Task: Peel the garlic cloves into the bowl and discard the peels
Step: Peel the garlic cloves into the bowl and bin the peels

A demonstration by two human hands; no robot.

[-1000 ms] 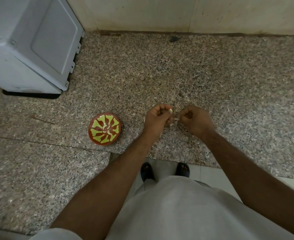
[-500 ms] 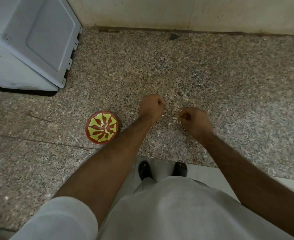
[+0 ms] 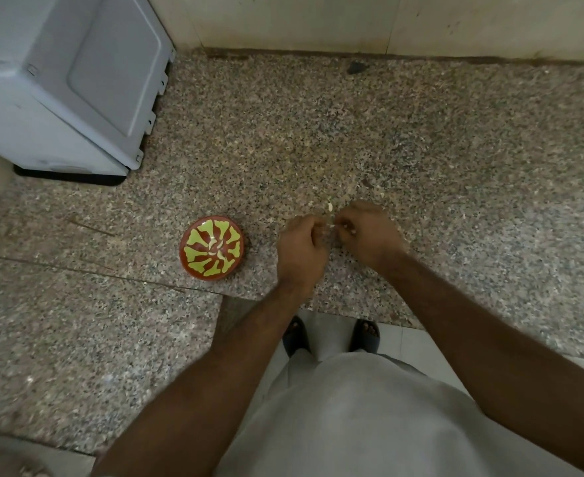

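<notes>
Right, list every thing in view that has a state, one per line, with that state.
Left hand: fingers curled, pinching a small pale garlic clove from its side.
Right hand: fingers curled, pinching the same clove.
Red round bowl with yellow-green pattern: upright on the speckled granite counter, a few pale peeled cloves inside, left of both hands, apart from them.
Pale peel scrap: loose on the counter just beyond the hands.
</notes>
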